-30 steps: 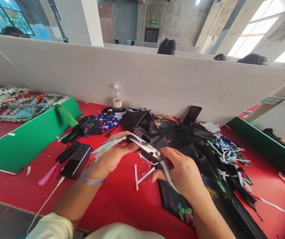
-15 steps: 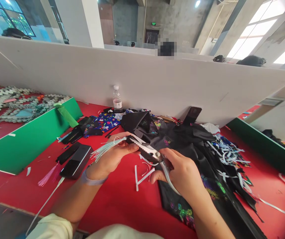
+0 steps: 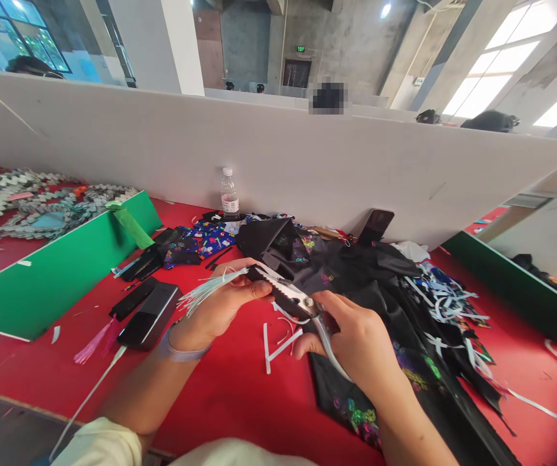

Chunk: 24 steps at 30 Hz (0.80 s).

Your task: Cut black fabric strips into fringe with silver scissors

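My left hand [image 3: 225, 294] pinches a small black piece [image 3: 255, 273] between thumb and fingers. A pale mint tassel [image 3: 210, 289] hangs from that piece, its strands fanned out over my wrist. My right hand [image 3: 351, 330] is wrapped round the grey handles of a pair of scissors [image 3: 302, 299]. The blades point up and left and lie against the black piece by my left thumb; a toothed edge shows along them. Whether they cut into it I cannot tell. Below the hands, white strips [image 3: 278, 349] lie on the red table [image 3: 239, 401].
Black fabric with shiny prints [image 3: 337, 382] spreads along the right, beside a heap of white offcuts [image 3: 448, 298]. A bottle [image 3: 230, 194] and a phone [image 3: 376, 225] stand at the back. Left are a cabled power bank [image 3: 151, 317], a pink tassel [image 3: 94, 342] and a green divider [image 3: 69, 275].
The scissor blades have shifted slightly against the black piece. Both hands stay in nearly the same place, and the things on the table have not moved.
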Available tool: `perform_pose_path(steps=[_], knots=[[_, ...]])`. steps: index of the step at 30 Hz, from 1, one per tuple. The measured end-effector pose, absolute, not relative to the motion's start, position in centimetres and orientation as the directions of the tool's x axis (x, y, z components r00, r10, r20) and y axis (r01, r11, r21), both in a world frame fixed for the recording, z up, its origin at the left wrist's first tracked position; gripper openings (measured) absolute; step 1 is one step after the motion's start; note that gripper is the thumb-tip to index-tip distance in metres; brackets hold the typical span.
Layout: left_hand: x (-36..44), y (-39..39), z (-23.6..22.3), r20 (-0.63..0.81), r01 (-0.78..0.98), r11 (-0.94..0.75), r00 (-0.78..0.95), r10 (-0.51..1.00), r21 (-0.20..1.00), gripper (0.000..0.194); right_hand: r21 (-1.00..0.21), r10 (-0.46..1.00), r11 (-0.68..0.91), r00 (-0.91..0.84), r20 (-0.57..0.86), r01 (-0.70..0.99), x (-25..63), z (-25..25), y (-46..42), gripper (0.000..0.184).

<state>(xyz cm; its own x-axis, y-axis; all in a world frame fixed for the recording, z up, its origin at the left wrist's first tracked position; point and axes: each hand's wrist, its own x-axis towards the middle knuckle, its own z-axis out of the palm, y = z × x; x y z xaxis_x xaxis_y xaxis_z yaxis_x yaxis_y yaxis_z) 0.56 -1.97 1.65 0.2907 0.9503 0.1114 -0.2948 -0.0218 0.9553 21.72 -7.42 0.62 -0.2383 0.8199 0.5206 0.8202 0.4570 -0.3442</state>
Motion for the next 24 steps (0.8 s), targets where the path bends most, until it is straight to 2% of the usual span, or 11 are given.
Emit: perform_pose_path(steps=[7,18,21,24], knots=[[0.50,-1.86,1.38,0.093,-0.266,-0.010,0.302,0.949,0.964,0.024,-0.328,0.820,0.451,-0.240,0.520,0.830,21.75,0.68,-7.43,0.042],[0.58,-1.98,1.81,0.080,-0.250,-0.013,0.260,0.962,0.968,0.019,-0.363,0.858,0.417,-0.228,0.460,0.833,21.75,0.69,-7.40,0.038],[0.58,-1.94,1.91,0.068,-0.250,0.001,0.265,0.962,0.968,0.020,-0.419,0.877,0.409,-0.222,0.426,0.811,21.71,0.86,-7.41,0.045],[0.60,-1.99,2.17,0.073,-0.270,0.008,0.287,0.955,0.963,0.022,-0.553,0.911,0.383,-0.203,0.359,0.740,22.04,1.09,-7.49,0.053]])
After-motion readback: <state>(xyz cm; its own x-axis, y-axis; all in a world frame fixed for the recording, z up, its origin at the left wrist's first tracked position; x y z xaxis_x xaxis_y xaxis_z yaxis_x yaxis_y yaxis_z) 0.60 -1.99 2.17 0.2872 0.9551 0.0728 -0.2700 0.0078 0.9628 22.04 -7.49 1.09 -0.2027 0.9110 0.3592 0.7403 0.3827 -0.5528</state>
